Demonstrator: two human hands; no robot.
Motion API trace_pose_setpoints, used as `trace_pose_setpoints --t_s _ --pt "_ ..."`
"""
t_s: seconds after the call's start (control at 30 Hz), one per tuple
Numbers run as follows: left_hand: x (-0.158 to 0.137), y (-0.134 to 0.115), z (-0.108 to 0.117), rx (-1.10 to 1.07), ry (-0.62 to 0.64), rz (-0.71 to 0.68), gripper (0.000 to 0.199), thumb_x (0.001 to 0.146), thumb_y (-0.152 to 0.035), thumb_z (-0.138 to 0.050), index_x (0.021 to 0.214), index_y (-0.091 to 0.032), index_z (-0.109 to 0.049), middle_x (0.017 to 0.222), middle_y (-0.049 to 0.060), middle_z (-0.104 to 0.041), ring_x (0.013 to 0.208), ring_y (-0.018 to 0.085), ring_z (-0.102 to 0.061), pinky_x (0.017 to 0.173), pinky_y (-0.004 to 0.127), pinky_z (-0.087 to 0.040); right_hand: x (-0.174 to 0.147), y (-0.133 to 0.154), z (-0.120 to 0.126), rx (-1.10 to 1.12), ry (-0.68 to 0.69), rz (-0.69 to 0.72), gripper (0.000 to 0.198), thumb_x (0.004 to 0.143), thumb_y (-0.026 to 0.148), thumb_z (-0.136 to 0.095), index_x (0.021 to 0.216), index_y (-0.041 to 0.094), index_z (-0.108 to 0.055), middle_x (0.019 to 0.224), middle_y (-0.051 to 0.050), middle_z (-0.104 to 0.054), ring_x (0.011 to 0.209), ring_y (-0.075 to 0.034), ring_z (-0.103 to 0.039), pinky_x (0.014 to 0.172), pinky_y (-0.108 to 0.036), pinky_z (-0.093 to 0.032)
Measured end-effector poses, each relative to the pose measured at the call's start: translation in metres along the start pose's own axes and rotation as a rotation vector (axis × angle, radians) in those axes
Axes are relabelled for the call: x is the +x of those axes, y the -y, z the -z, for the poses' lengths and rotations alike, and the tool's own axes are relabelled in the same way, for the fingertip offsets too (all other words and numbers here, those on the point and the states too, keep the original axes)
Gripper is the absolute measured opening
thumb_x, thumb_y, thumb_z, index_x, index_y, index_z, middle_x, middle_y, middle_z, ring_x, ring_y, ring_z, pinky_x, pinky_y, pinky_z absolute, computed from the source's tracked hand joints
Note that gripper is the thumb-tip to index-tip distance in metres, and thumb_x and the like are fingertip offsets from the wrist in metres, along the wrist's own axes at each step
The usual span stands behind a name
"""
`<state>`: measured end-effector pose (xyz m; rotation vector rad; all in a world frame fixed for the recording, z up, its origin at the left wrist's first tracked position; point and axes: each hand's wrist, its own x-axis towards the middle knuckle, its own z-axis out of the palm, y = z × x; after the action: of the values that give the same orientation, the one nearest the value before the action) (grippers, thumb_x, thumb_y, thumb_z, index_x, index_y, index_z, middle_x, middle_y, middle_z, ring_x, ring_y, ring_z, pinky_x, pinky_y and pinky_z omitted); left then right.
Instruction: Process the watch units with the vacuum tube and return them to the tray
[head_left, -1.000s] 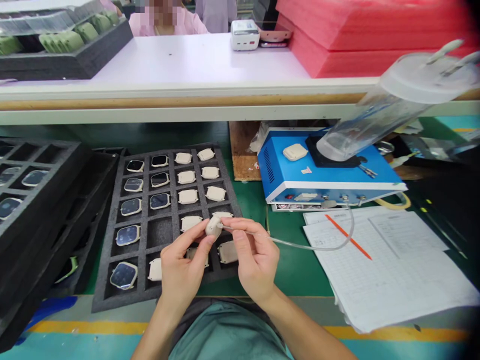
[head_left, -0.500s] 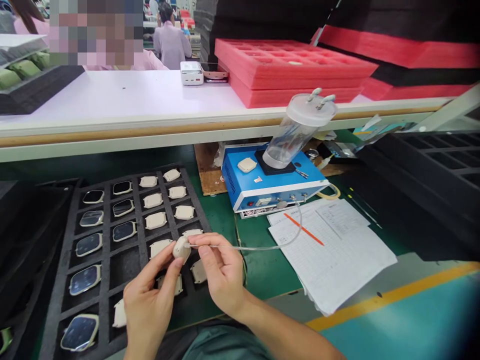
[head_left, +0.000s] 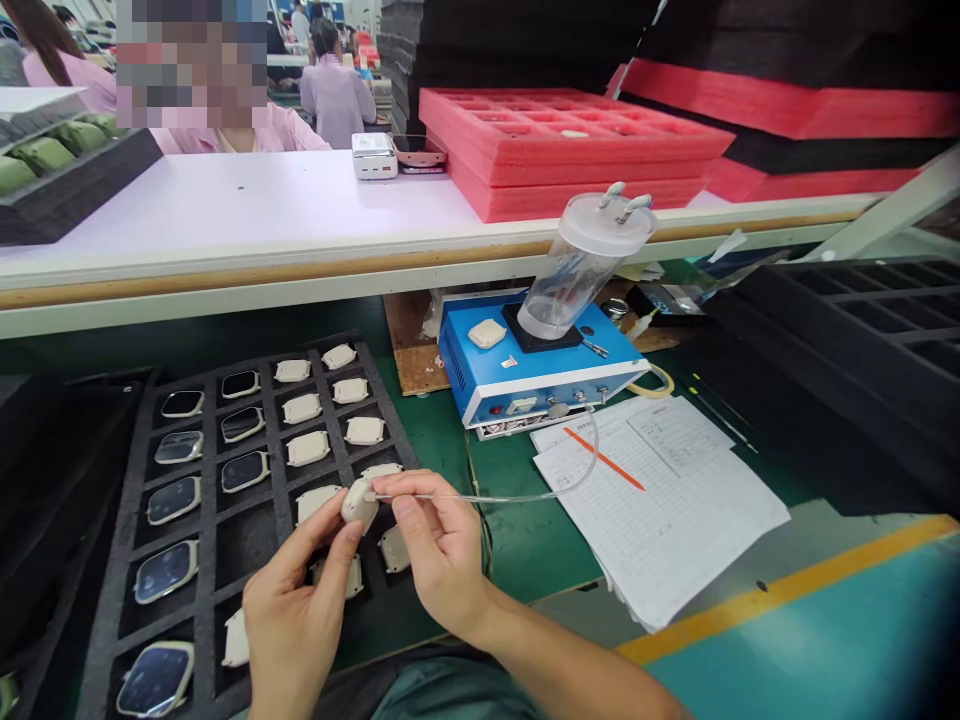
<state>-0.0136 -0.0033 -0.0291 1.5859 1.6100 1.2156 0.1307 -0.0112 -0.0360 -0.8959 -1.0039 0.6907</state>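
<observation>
Between the thumb and fingers of my left hand [head_left: 300,590] is a cream watch case [head_left: 360,503], held on edge. My right hand [head_left: 442,545] pinches the end of a clear thin tube [head_left: 517,498] against the side of the case. The tube runs right and curves up to the front of a blue machine [head_left: 540,375]. Below my hands lies a black foam tray [head_left: 247,530] with cream watch cases in its slots. The left columns show dark glass faces, such as one watch [head_left: 166,572]; others lie back up.
On the blue machine stand a clear cylinder [head_left: 562,285] and another cream case [head_left: 487,333]. Papers [head_left: 660,510] with an orange strip [head_left: 604,458] lie to the right. A white shelf [head_left: 247,215] carries red foam trays [head_left: 540,170]. A person in pink sits across it. Black trays [head_left: 847,400] flank the right.
The view has shifted slightly. Both hands keep the same grip, with the tube end still at the watch case.
</observation>
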Motion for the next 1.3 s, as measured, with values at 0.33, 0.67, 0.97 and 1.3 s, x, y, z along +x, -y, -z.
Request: trace_pose_setpoints --t_s 0.33,0.67,0.97,1.3 --pt "-0.0005 -0.0018 0.001 0.002 0.004 -0.008 0.035 0.085 -0.05 -0.081 0.107 -0.024 -0.086 0.113 0.007 -0.084 0.099 0.027 -0.082 0.093 0.034 -0.066 0.0005 -0.0002 -0.0011 0.001 -0.009 0.007 0.019 0.104 0.024 -0.058 0.105 0.023 -0.077 0.101 -0.008 -0.081 0.098 -0.02 -0.079 0.085 -0.033 -0.067" --pt "0.0005 -0.0025 0.0004 -0.002 -0.007 -0.019 0.033 0.084 -0.049 -0.082 0.108 -0.027 -0.086 0.113 0.005 -0.084 0.101 0.026 -0.082 0.093 0.031 -0.066 -0.0001 -0.0014 -0.0017 0.029 -0.018 -0.006 0.017 0.104 0.024 -0.06 0.104 0.023 -0.077 0.101 -0.008 -0.08 0.097 -0.02 -0.079 0.086 -0.032 -0.067" --pt "-0.0004 -0.0015 0.0018 0.0 -0.003 -0.021 0.034 0.084 -0.049 -0.081 0.108 -0.025 -0.086 0.113 0.006 -0.084 0.1 0.027 -0.082 0.095 0.033 -0.065 0.0006 -0.001 -0.0014 0.017 -0.01 -0.006 0.018 0.105 0.027 -0.059 0.104 0.023 -0.076 0.101 -0.009 -0.08 0.097 -0.021 -0.08 0.084 -0.032 -0.068" --pt "0.0001 -0.0017 0.0004 -0.008 0.0 -0.014 0.034 0.085 -0.049 -0.081 0.108 -0.025 -0.086 0.113 0.006 -0.084 0.1 0.027 -0.082 0.096 0.034 -0.065 -0.0001 -0.002 -0.001 0.021 -0.009 -0.002 0.017 0.104 0.025 -0.059 0.105 0.023 -0.076 0.102 -0.009 -0.08 0.098 -0.02 -0.079 0.085 -0.032 -0.068"
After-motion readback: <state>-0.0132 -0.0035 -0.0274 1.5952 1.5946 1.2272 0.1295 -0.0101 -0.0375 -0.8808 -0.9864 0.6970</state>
